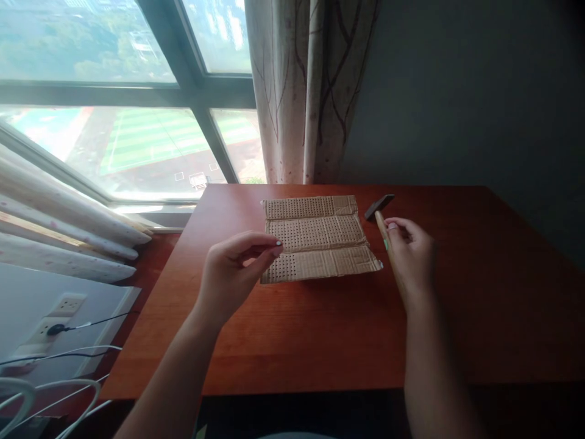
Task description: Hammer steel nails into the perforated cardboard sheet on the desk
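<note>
My right hand (414,253) is closed around the wooden handle of a hammer (380,208). Its dark metal head is at the far end, just right of the cardboard. A flattened piece of brown cardboard (315,231) lies on the table, creased across into three bands and dotted with rows of small holes, mostly on its left and middle. Over its left edge, my left hand (237,268) pinches thumb and forefinger together. A tiny pale spot shows at those fingertips, too small to name. The hammer head appears apart from the cardboard.
The reddish-brown wooden table (301,341) stands by a window (159,140) with a patterned curtain (292,91) behind it. On the lower left, a wall socket (68,305) has a black plug in it, and white cables (59,385) run beside the table.
</note>
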### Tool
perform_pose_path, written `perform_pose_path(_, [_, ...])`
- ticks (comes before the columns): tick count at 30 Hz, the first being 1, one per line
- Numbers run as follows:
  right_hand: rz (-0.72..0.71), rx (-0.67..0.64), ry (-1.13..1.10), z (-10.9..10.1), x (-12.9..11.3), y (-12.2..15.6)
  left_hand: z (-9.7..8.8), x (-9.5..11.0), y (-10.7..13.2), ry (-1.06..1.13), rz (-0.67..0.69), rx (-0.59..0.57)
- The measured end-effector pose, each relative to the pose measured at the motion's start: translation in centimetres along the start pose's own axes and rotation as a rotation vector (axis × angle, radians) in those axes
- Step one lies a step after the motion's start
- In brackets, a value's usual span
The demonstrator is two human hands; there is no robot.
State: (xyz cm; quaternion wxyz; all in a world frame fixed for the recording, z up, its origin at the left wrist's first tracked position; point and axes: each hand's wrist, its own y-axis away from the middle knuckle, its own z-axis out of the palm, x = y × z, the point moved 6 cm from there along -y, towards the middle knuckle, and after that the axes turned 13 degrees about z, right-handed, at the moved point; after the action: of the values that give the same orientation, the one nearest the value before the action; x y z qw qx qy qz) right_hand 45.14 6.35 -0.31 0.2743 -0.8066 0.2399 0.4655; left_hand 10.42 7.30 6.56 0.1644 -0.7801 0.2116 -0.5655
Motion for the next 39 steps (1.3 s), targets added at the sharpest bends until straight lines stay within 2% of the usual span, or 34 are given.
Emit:
perform_pose_path(4, [-0.022, -0.01, 0.022, 0.3, -0.2, 0.3, 2.2, -0.6, -1.5, -0.134, 0.096, -0.112])
perform_pose_path(9, [-0.051, -0.037, -0.016, 0.4, -0.9, 1.0, 2.4, -1.6, -1.5, -0.169, 0.121, -0.124])
perform_pose_path(11, [-0.114, -0.071, -0.034, 0.5, -2.1, 1.6, 2.5, -1.7, -1.3, -0.173, 0.129, -0.139])
perform_pose_path(16, [-0.375, -0.223, -0.003, 1.2, -6.0, 3.7, 2.8, -1.6, -1.1, -0.156, 0.152, -0.169])
perform_pose_path(19, [-0.485, -0.316, 0.028, 1.9, -7.1, 4.6, 2.8, -1.4, -1.1, -0.154, 0.156, -0.17])
perform_pose_path(26, [-0.573, -0.38, 0.089, 2.6, -7.3, 5.1, 2.9, -1.2, -1.2, -0.159, 0.165, -0.18])
perform_pose_path(39, [-0.586, -0.387, 0.13, 2.7, -7.3, 5.3, 2.9, -1.6, -0.8, -0.142, 0.207, -0.167])
